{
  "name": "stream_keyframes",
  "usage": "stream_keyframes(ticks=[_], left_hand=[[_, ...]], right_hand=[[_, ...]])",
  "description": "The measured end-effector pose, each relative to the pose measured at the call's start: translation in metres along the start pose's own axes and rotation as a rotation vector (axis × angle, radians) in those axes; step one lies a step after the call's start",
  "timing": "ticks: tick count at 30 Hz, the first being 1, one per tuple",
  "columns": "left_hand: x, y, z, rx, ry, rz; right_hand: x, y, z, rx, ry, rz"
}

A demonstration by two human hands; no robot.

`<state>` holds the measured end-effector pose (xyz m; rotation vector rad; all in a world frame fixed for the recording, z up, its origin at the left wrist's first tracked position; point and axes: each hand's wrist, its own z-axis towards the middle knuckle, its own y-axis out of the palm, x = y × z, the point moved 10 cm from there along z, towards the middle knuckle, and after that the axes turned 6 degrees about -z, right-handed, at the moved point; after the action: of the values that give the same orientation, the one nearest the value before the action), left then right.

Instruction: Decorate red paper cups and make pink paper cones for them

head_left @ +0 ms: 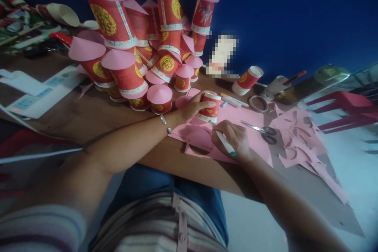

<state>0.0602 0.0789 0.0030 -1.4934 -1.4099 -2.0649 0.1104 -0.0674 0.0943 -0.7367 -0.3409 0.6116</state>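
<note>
My left hand (193, 109) is wrapped round a red paper cup (211, 111) with a white rim, which stands on pink paper (248, 118). Just right of the cup, my right hand (232, 138) grips a white marker (225, 143) with a green end. The marker's tip points toward the base of the cup; whether it touches the paper I cannot tell. Scissors (262, 130) lie on the pink sheet beyond my right hand. Below the cup, the paper has a round cut-out.
Red cups with pink cone tops (124, 71) stand stacked at the left and back. A roll of tape (258, 103), an upright cup (247, 80) and markers (234, 100) are behind. Pink scraps (304, 138) lie right; a white power strip (44, 90) lies left.
</note>
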Motion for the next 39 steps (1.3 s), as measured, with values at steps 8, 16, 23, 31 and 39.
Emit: stream_keyframes(ticks=[8,16,23,31,39], left_hand=[[0.0013,0.0002,-0.0002,-0.010,0.011,0.030],[0.0011,0.0013,-0.0005,-0.014,0.010,0.013],[0.0020,0.0020,-0.0013,-0.009,0.010,0.021],[0.0014,0.0019,-0.0006,-0.015,0.018,0.020],[0.0007,0.0010,-0.0003,-0.015,0.032,0.049]], right_hand=[[0.0023,0.0000,-0.0014,-0.006,0.014,-0.006],[0.0003,-0.0046,-0.0009,0.017,0.021,0.014],[-0.0041,-0.0042,0.0006,0.023,-0.017,0.009],[-0.0035,-0.0012,0.0008,0.015,-0.009,-0.008],[-0.0036,0.0017,-0.0003,0.001,-0.016,0.023]])
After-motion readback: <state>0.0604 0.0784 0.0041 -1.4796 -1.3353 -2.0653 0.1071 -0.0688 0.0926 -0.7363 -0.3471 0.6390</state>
